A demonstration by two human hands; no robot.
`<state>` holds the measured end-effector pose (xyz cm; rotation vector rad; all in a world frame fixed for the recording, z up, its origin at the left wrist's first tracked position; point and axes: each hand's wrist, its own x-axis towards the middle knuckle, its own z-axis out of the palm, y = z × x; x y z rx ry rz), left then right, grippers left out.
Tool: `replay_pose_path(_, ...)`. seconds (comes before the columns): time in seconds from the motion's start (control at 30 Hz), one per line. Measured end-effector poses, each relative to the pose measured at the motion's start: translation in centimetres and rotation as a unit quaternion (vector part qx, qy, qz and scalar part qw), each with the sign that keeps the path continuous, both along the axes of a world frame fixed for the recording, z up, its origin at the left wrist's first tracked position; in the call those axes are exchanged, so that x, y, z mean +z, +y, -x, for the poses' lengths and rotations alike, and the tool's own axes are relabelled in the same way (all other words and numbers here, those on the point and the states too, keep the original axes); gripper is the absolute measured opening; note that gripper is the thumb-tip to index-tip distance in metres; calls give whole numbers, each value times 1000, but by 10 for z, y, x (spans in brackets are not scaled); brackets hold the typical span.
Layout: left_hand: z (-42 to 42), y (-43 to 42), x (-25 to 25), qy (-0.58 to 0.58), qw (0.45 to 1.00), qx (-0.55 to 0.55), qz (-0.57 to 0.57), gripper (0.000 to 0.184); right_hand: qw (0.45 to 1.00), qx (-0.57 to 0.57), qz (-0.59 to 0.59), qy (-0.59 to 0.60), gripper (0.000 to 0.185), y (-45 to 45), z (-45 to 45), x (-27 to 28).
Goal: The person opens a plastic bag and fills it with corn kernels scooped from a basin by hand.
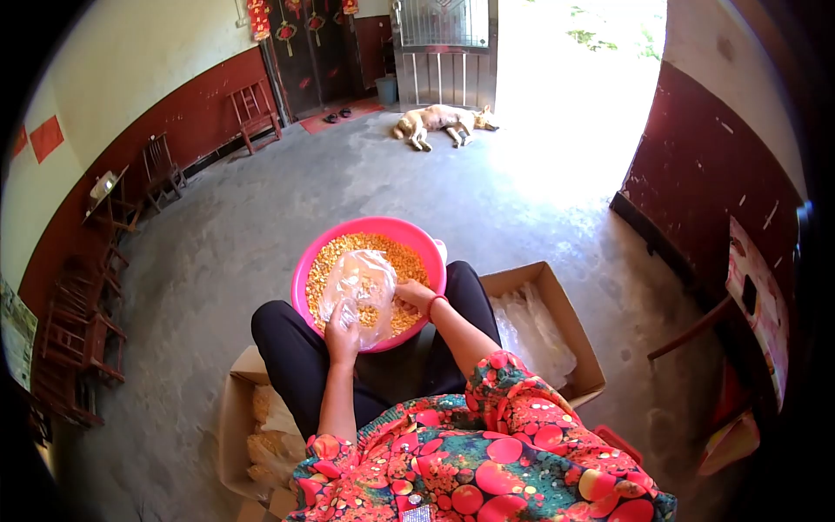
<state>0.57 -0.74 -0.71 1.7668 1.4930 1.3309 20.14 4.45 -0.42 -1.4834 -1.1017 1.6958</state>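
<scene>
A pink basin (440,261) holding yellow corn kernels (326,257) sits between my knees. Over the kernels is a clear plastic bag (355,268), its lower edge pinched in the closed fingers of my left hand (343,336). Some kernels show through the bag. My right hand (412,296), with a red band at the wrist, is at the bag's right edge, low over the corn. Its fingers curl inward, and whatever they hold is hidden.
An open cardboard box (591,348) with clear plastic bags (532,331) is at my right. Another box (233,426) at my left holds bags of corn (271,451). A dog (442,120) lies near the doorway. Wooden chairs (78,304) line the left wall.
</scene>
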Motion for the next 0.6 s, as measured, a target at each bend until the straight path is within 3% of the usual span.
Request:
replay_pose_path(0.03,0,0,-1,3,1000,-1,-2,43,1000,-1,-2,3,19,-1,-1,2)
replay_pose_path(0.1,1,1,-4,16,1000,5,-12,44,985,-53,49,157,18,-2,-5,7)
replay_pose_path(0.43,2,7,-12,3,1000,-4,-24,43,930,-192,28,311,11,6,-18,1)
replay_pose_path(0.6,1,6,-11,7,1000,-2,-2,43,903,-207,-111,359,10,5,-8,51)
